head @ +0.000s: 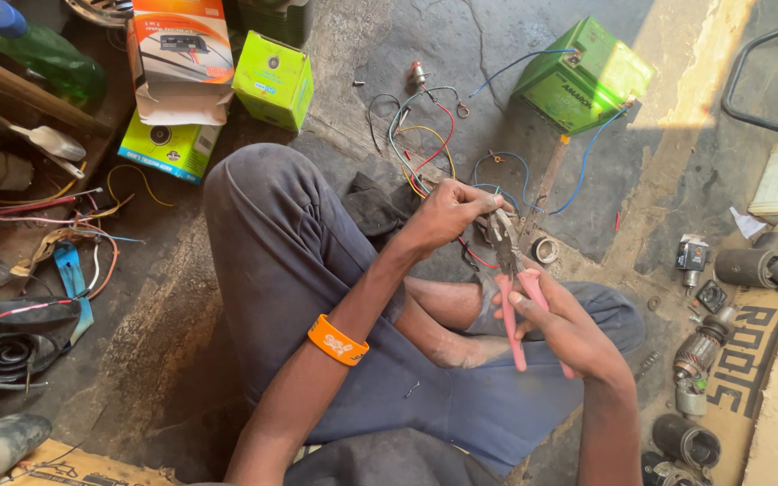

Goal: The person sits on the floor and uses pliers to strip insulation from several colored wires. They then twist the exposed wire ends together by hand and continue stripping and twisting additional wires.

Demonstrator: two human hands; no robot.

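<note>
I sit cross-legged on a concrete floor. My right hand [562, 326] grips pink-handled pliers [508, 270], whose jaws point up toward my left hand. My left hand [447, 213], with an orange wristband [338, 340] on that arm, pinches a bundle of coloured wires [427, 148] right at the plier jaws. The wires run in red, yellow, blue and black loops across the floor. Blue leads reach a green battery [584, 76] at the upper right. Whether the jaws bite a wire I cannot tell.
Green and orange cardboard boxes [272, 79] stand at the upper left beside a green bottle [45, 52]. Loose wires and straps [56, 261] lie at the left. Motor parts and small metal pieces [704, 351] lie at the right near cardboard [754, 346].
</note>
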